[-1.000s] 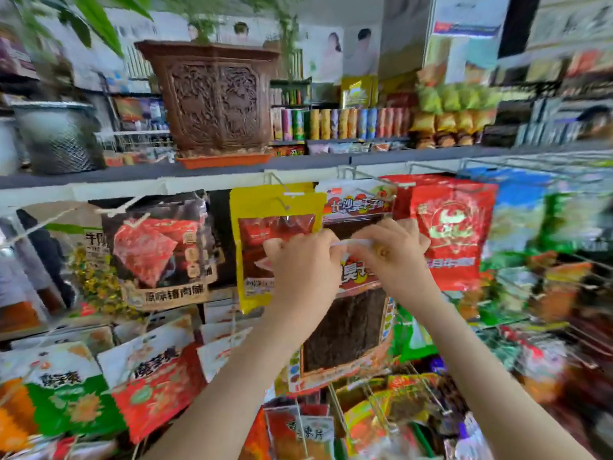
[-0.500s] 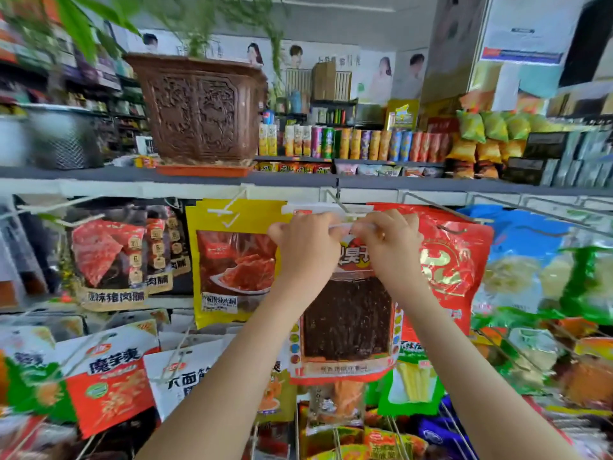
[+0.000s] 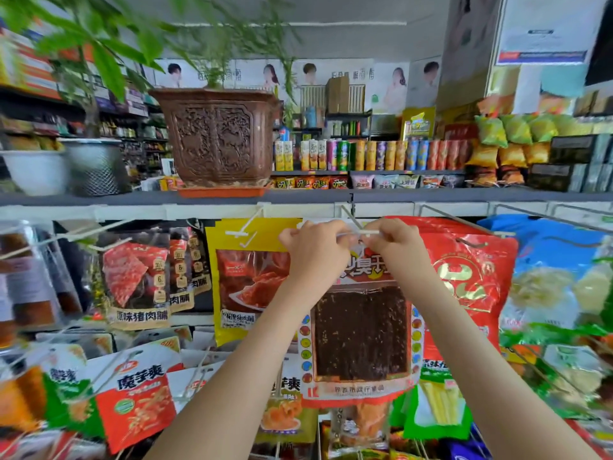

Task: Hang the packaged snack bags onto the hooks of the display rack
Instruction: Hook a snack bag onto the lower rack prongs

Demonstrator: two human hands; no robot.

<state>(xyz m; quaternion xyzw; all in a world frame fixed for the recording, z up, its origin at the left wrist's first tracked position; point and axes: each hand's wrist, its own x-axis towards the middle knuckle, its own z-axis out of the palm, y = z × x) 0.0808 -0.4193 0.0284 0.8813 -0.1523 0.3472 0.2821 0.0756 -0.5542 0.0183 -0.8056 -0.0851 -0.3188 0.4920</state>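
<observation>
So, both hands are up at the top edge of the flat snack bag with the dark see-through window and the red-and-white printed border. The left hand has its fingers curled and pinching the bag's 11 o'clock corner. The right hand does the same at the 1 o'clock corner, knuckles facing the camera. The bag drops straight down from the hands toward 6 o'clock, between the two forearms, flat and upright.

The thin white wire hook pokes out from the rail and ends right between the two hands, level with the bag's top strip. Can't really tell if the hole is over the tip, the fingers cover it.

At 9 o'clock of the bag hangs a yellow pouch of red jerky, and at 3 o'clock a big shiny red bag with a gold emblem, partly behind the right wrist. Up at 11 o'clock a carved brown plant pot sits on the grey shelf.
</observation>
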